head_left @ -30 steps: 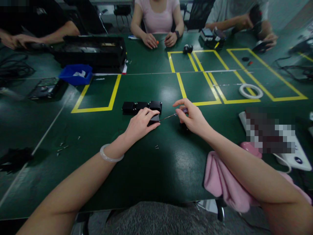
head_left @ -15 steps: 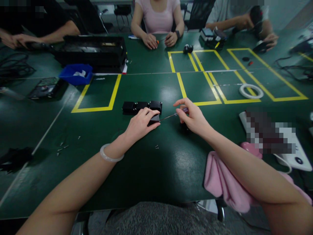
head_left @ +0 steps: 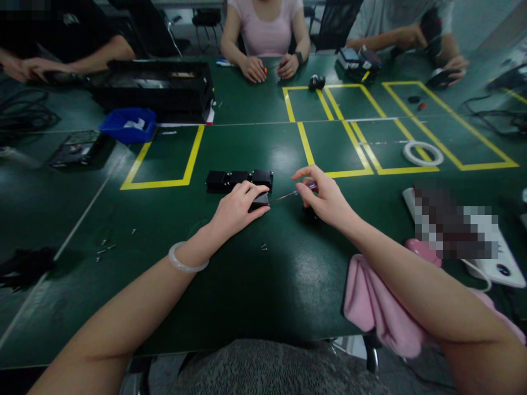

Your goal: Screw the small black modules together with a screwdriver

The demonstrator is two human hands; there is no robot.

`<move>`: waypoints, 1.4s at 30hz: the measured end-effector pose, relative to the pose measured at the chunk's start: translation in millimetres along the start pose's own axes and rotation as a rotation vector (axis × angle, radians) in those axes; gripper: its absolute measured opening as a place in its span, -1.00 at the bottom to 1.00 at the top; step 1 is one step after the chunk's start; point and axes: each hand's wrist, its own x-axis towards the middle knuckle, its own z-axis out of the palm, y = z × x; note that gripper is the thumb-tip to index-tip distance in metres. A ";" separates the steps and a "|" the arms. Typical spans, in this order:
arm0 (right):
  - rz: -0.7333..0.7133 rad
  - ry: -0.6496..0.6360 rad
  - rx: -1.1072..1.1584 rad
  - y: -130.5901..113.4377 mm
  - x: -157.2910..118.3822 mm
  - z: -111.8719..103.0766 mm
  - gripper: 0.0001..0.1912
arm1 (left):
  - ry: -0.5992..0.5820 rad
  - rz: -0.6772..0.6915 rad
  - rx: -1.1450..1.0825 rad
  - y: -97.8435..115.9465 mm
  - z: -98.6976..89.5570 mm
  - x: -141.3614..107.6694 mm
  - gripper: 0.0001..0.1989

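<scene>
My left hand is closed around a small black block on the green table, thumb in front and fingers over the top. In my right hand is a screwdriver, gripped by its handle; the thin shaft points left and its tip meets the right end of the block. Just behind the left hand stands a row of black blocks with small screws at their edges. Part of a dark object shows beneath the right hand. Two loose screws lie in front of the hands.
Several more screws lie at the left. A blue bin stands by a long black housing. To the right are a roll of white tape, a pink cloth and a white power strip. Three people sit across the table.
</scene>
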 end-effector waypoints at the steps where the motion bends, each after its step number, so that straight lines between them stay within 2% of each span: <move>1: 0.001 0.000 -0.001 0.0 0.1 0.0 -0.89 | -0.003 -0.002 0.002 0.3 -0.2 0.1 -0.57; 9: 0.038 -0.004 0.009 -0.8 -0.4 0.5 -0.88 | -0.013 -0.012 -0.007 1.0 -0.8 0.8 -0.56; 16: -0.033 0.022 -0.038 1.5 -0.1 0.4 -0.82 | -0.013 -0.002 0.003 0.3 -0.7 0.7 -0.57; 20: 0.008 -0.001 -0.016 0.0 0.1 -0.3 -0.90 | -0.017 -0.004 0.007 0.3 -0.7 0.7 -0.56; 23: 0.041 -0.018 0.008 -1.0 -0.3 0.0 -0.89 | -0.008 -0.006 0.006 0.3 0.1 0.7 -0.56; 25: 0.018 -0.006 0.004 -0.9 -0.3 0.5 -0.93 | -0.002 -0.004 0.008 0.1 0.6 0.5 -0.56; 29: -0.024 0.030 -0.027 0.0 0.0 1.2 -0.86 | 0.000 -0.004 0.010 0.0 0.3 0.1 -0.57; 33: 0.019 0.008 0.003 -0.6 -0.1 0.4 -0.92 | -0.011 -0.010 0.007 0.9 -1.2 0.1 -0.56; 37: 0.055 -0.017 -0.003 -0.9 -0.6 -0.2 -0.86 | -0.014 -0.004 0.000 0.9 -1.6 0.2 -0.57; 40: 0.027 0.001 -0.021 0.6 -0.9 0.1 -0.90 | -0.006 0.002 -0.001 0.4 -1.3 0.1 -0.57; 42: -0.002 0.017 -0.032 1.9 -0.9 0.5 -0.83 | -0.004 0.001 -0.002 0.2 -1.1 -0.1 -0.57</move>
